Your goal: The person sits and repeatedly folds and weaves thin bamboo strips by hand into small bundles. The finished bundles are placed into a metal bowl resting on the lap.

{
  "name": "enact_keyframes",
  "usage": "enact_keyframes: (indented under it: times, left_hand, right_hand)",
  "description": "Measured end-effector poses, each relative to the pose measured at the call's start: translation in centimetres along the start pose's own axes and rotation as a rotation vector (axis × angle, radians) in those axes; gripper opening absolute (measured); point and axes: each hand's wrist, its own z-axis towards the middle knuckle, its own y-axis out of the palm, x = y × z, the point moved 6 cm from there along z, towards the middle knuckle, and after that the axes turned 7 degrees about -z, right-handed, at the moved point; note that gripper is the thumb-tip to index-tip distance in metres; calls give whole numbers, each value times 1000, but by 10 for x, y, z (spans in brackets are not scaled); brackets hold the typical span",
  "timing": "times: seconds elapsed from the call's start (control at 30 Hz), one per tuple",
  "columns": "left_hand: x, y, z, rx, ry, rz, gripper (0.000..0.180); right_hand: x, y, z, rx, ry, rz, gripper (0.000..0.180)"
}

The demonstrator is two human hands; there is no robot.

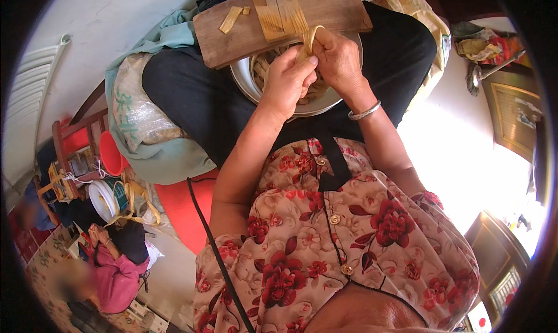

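Note:
My left hand and my right hand meet over a metal basin in my lap, both closed on a thin yellowish strip. The strip loops up between my fingers; its material I cannot make out. Its lower end is hidden by my hands. Just beyond my fingers, a slotted light wooden block rests on a brown wooden board, which lies across the basin's far side. Pale pieces fill part of the basin. Small flat tan scraps lie on the board's left.
Dark trouser legs flank the basin, with a teal cloth and a clear plastic bag at left. Farther left stand a red bucket and a white pail. Another person in pink sits at lower left.

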Motion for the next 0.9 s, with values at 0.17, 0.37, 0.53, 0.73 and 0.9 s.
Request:
enact_keyframes:
  times: [0.17,0.37,0.53,0.73,0.9]
  left_hand:
    - [-10,-8,4,-2,-40,-103,9]
    - [-4,-16,7,-31,229,397,9]
    - [-22,-14,0,-192,-119,-111,13]
    - [-11,-31,6,-65,264,557,12]
    - [23,0,-20,153,901,1436,21]
  right_hand:
    - [-7,-8,-1,171,-202,-53,7]
    - [-8,-9,-8,88,-145,-28,3]
    - [2,4,-12,117,-103,186,9]
    - [0,-4,-14,27,-140,62,11]
    - [35,35,-35,-368,307,571,35]
